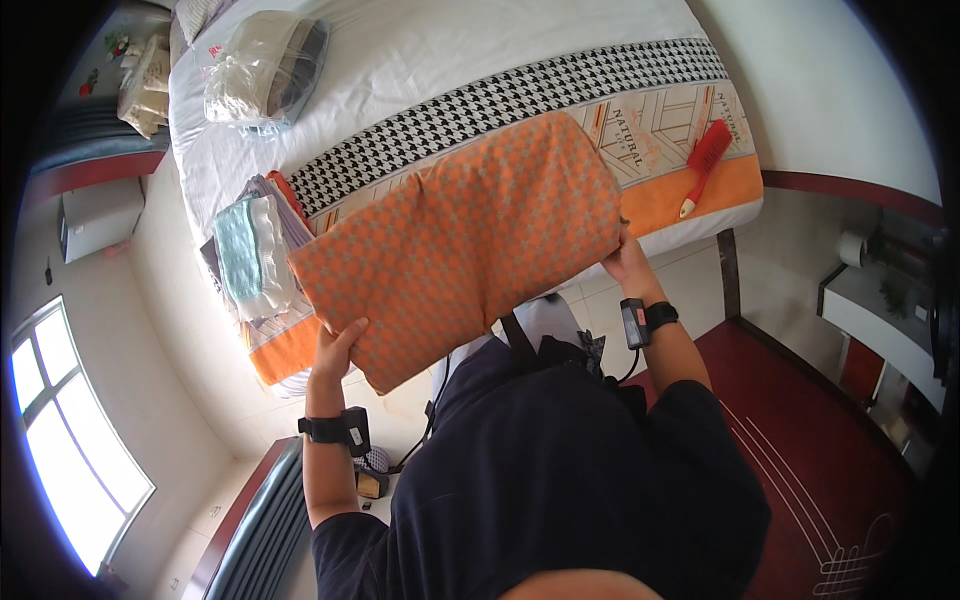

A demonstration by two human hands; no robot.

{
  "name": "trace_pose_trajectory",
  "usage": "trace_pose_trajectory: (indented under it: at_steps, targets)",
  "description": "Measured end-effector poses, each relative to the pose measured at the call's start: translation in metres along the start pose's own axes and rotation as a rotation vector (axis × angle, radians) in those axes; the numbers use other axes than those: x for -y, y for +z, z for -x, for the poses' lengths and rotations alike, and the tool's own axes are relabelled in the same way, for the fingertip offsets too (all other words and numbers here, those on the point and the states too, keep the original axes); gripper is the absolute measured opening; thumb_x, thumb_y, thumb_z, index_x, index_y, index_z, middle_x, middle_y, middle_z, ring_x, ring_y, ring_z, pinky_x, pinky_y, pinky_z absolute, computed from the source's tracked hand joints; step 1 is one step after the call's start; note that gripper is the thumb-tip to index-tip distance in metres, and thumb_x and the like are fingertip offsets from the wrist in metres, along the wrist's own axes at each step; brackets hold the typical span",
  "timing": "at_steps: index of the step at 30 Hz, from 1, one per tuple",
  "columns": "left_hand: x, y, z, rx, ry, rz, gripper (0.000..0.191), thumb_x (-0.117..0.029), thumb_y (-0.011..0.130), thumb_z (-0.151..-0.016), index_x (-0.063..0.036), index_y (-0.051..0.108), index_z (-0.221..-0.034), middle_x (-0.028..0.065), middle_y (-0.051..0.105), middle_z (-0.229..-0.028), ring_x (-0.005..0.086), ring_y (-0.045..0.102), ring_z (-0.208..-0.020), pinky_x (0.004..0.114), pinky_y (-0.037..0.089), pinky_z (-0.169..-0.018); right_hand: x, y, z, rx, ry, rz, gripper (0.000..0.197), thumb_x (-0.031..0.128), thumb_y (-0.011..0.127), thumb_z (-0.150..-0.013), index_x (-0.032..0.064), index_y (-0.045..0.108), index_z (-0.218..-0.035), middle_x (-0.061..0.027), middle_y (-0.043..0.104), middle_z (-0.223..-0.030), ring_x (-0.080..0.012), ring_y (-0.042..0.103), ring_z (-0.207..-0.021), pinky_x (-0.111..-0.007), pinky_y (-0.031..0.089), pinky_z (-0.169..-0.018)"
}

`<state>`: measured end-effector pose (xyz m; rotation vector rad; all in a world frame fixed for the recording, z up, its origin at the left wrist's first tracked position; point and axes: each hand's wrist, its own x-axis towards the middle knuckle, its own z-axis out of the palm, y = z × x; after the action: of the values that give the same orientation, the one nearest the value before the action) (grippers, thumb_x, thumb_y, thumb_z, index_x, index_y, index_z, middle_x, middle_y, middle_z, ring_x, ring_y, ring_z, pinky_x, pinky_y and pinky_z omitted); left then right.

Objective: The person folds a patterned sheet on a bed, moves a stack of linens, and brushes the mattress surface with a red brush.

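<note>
An orange folded cloth (465,247) with a brownish checked pattern spans the space between my hands, held in front of my body. My left hand (335,349) grips its lower left end, with the thumb on top. At the right end, my right hand (621,259) holds the edge, its fingers partly hidden by the fabric. Beyond the cloth lies a bed (420,82) with a white sheet and a patterned bed runner (525,86) along its near side. The cloth hides part of the runner.
Folded textiles, a teal-and-white one (251,255) on top, rest at the bed's left. A clear plastic bag (262,71) of fabric lies farther back. Toward the right is a red bed brush (706,161). A dark red panel (795,450) stands at my right, a blue-grey bench (251,525) at lower left.
</note>
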<state>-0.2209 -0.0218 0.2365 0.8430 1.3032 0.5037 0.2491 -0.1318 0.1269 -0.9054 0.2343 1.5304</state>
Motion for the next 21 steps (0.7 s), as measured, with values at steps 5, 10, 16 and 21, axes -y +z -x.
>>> trace_pose_trajectory:
  at_steps: [5,10,16,21]
  targets:
    - [0.049,-0.036,-0.041,-0.221,0.109,-0.115,0.05,-0.014,0.063,-0.079,-0.0003,0.043,-0.122,0.0064,0.06,-0.094,0.0142,0.058,-0.083,0.027,0.048,-0.071,0.002,-0.027,-0.026,-0.361,-0.065,0.38,0.045,0.029,0.055,-0.086,0.0024,0.045,-0.121,-0.0088,0.05,-0.119,-0.0194,0.046,-0.111,-0.035,0.038,-0.093]
    - [0.108,-0.057,-0.055,-0.219,-0.182,-0.336,0.056,-0.021,0.06,-0.082,-0.0044,0.037,-0.129,0.0063,0.06,-0.091,0.0118,0.057,-0.077,0.024,0.048,-0.065,-0.007,-0.069,-0.045,-0.564,-0.306,0.959,0.058,0.035,0.064,-0.078,0.0029,0.044,-0.122,-0.0125,0.046,-0.121,-0.0274,0.042,-0.113,-0.038,0.036,-0.094]
    - [0.147,-0.023,-0.06,-0.027,-0.107,-0.455,0.053,-0.02,0.062,-0.08,-0.0072,0.044,-0.127,0.0091,0.061,-0.092,0.0133,0.057,-0.082,0.027,0.048,-0.066,-0.038,-0.017,-0.058,-0.074,-0.801,1.987,0.06,0.032,0.067,-0.073,0.0121,0.044,-0.125,-0.0192,0.034,-0.131,-0.034,0.031,-0.123,-0.047,0.03,-0.098]
    - [0.157,-0.015,-0.082,-0.066,0.013,-0.629,0.056,-0.021,0.064,-0.077,-0.0075,0.044,-0.127,0.0122,0.061,-0.092,0.017,0.059,-0.082,0.03,0.048,-0.07,-0.046,-0.007,-0.086,0.052,-0.478,2.407,0.06,0.042,0.063,-0.075,0.019,0.044,-0.127,-0.0131,0.022,-0.141,-0.0311,0.021,-0.129,-0.052,0.027,-0.099]
